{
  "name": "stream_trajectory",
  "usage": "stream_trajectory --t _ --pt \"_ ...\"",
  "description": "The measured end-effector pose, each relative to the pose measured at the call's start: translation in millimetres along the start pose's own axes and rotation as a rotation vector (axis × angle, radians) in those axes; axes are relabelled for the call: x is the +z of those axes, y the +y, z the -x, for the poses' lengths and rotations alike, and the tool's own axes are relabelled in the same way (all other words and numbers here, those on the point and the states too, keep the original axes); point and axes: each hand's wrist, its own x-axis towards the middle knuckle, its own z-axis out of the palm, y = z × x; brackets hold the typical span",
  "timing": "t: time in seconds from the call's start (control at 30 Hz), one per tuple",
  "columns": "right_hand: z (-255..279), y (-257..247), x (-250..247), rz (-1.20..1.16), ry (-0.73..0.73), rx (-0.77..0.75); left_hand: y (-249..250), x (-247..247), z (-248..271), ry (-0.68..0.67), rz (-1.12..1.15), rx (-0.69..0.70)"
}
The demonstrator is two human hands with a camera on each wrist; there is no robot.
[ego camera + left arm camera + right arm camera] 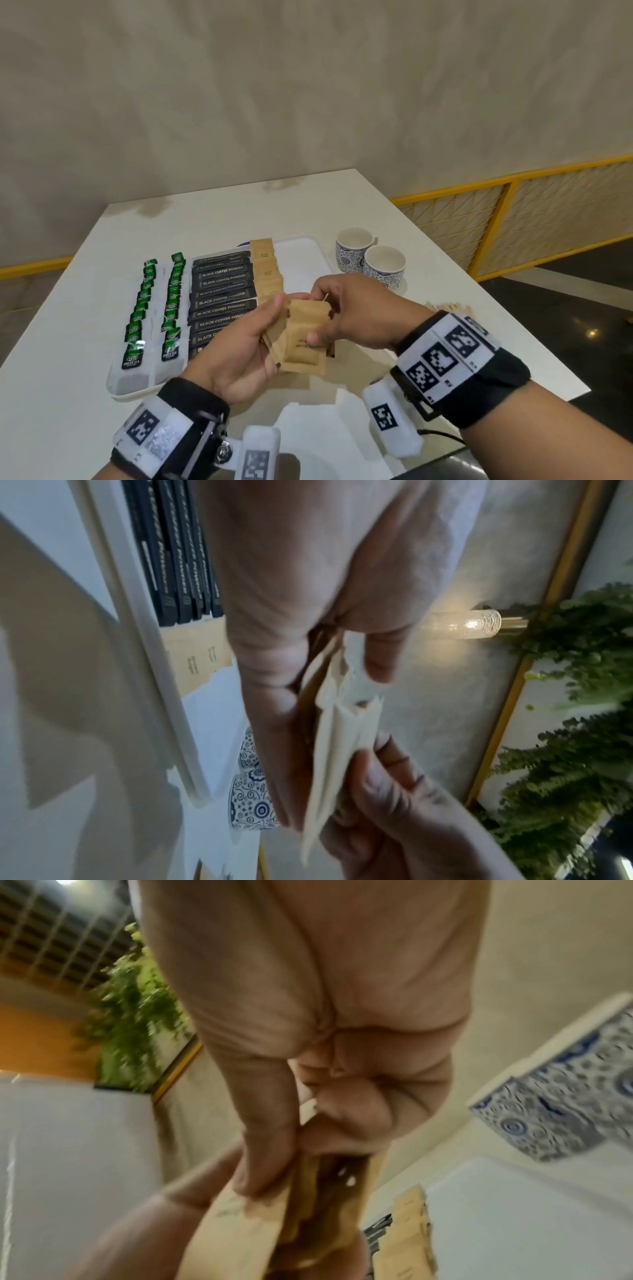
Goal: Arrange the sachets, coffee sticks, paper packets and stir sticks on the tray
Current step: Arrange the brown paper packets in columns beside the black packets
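Observation:
Above the white tray (305, 248) both hands hold a fanned stack of brown paper packets (301, 337). My left hand (253, 339) grips the stack from the left, thumb on top. My right hand (329, 318) pinches the top packets from the right. In the left wrist view the packets (339, 739) show edge-on between the fingers; in the right wrist view the stack (274, 1218) hangs below the fingers. On the tray lie two rows of green tea sachets (150, 308), a row of black coffee sticks (221, 294) and a row of brown packets (269, 270). Wooden stir sticks (448, 306) lie on the table behind my right wrist.
Two blue-patterned cups (370, 260) stand on the white table (376, 205) right of the tray. A yellow-framed lattice railing (513, 212) runs along the right behind the table. The tray's right part is bare.

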Motion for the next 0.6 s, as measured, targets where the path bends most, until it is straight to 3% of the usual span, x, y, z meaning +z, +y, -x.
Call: stream_trajectory --t 0.07,0.13,0.23,0.33,0.47,0.6 --pt "1 -5 3 0.104 0.025 -0.053 -4 5 -4 -0.059 -0.011 -0.017" --pt "3 -8 3 0.112 0.002 -0.077 -9 9 -11 -0.023 -0.057 -0.009" --pt "6 -2 -19 0.103 0.069 -0.013 -7 10 -20 0.1 0.023 0.026" --pt "9 16 -48 0.429 0.18 0.133 2 0 -23 0.159 0.133 0.058" --pt "13 44 -40 0.764 -0.026 0.371 9 -8 -23 0.189 0.204 0.065" --pt "15 51 -15 0.872 -0.164 0.434 11 -7 -20 0.175 0.198 0.04"
